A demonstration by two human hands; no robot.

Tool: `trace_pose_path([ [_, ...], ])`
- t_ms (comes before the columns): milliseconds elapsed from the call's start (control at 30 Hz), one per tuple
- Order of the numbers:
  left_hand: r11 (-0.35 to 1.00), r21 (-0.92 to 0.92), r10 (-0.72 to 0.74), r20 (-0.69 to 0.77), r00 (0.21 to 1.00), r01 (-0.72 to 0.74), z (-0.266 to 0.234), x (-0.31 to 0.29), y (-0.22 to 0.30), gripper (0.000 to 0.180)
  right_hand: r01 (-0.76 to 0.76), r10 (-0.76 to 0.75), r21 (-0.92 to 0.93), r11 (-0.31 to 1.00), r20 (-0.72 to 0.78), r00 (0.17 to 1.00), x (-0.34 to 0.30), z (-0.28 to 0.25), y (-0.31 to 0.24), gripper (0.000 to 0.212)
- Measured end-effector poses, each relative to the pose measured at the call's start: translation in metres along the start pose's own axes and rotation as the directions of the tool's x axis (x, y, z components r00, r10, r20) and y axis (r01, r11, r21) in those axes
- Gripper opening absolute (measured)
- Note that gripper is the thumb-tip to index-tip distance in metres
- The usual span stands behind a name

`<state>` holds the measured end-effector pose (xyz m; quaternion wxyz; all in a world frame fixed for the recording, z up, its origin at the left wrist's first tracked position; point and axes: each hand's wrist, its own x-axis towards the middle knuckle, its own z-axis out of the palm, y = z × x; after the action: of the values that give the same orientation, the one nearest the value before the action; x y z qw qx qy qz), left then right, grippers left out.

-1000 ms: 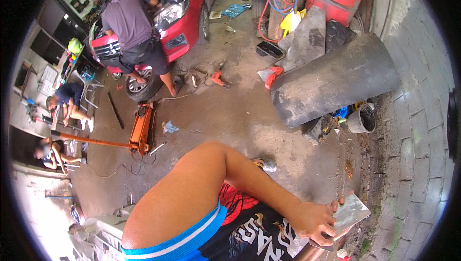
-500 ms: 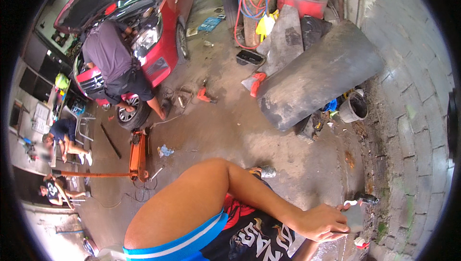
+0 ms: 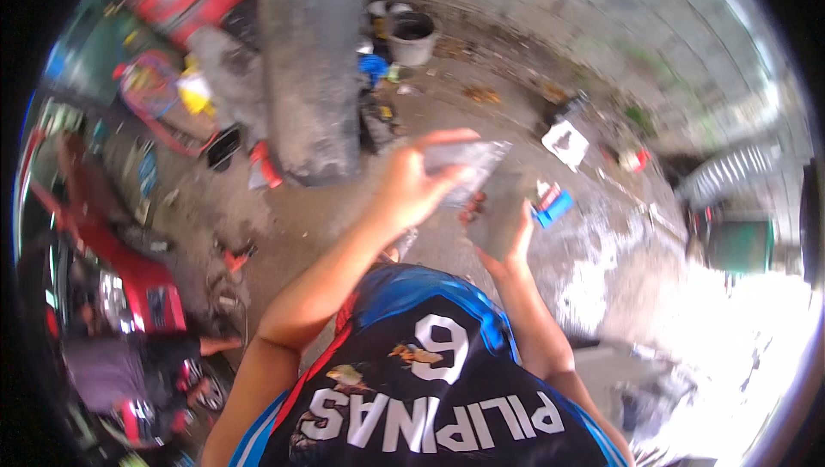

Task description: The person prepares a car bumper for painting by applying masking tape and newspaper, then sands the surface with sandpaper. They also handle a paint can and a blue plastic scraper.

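Note:
My left hand (image 3: 408, 188) pinches a thin grey, partly see-through flat piece (image 3: 468, 162) between thumb and fingers; blur hides its exact kind. Just to its right, my right hand (image 3: 514, 244) grips a dull grey flat plate (image 3: 500, 213), with fingertips at its left edge and the thumb along its right side. The two flat pieces are close together in front of my chest. A small blue object (image 3: 553, 207) shows beside the right thumb; I cannot tell whether that hand holds it or it lies beyond.
A large dark curved panel (image 3: 311, 72) stands ahead, beside a bucket (image 3: 412, 37) along the block wall (image 3: 584, 12). A white piece (image 3: 565, 144) lies on the wet floor. At left are the red car (image 3: 129, 269) and a bent-over person (image 3: 107, 372); a green container (image 3: 741, 245) is far right.
My view has swung to the right, so the car and panel now appear farther left. Both hands are now in front of my chest, and the right hand with its plate has come into sight.

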<state>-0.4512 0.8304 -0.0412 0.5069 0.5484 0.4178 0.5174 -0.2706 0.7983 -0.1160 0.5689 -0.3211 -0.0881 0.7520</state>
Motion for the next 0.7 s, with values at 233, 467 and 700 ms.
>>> trace_pose_path([
  [233, 0.970, 0.243, 0.042, -0.140, 0.989, -0.007, 0.068, 0.057, -0.010, 0.078, -0.225, 0.214, -0.105, 0.969, -0.105, 0.971, -0.025, 0.020, 0.030, 0.049],
  [467, 0.722, 0.671, -0.012, 0.254, 0.967, -0.167, 0.047, 0.019, -0.040, 0.085, 0.067, -0.020, 0.240, 0.969, -0.193, 0.981, -0.027, 0.009, -0.001, 0.047],
  [700, 0.822, 0.510, -0.220, 0.695, 0.684, -0.254, 0.035, 0.008, -0.026, 0.047, 0.273, -0.125, 0.304, 0.913, -0.428, 0.895, -0.016, -0.022, -0.027, 0.051],
])
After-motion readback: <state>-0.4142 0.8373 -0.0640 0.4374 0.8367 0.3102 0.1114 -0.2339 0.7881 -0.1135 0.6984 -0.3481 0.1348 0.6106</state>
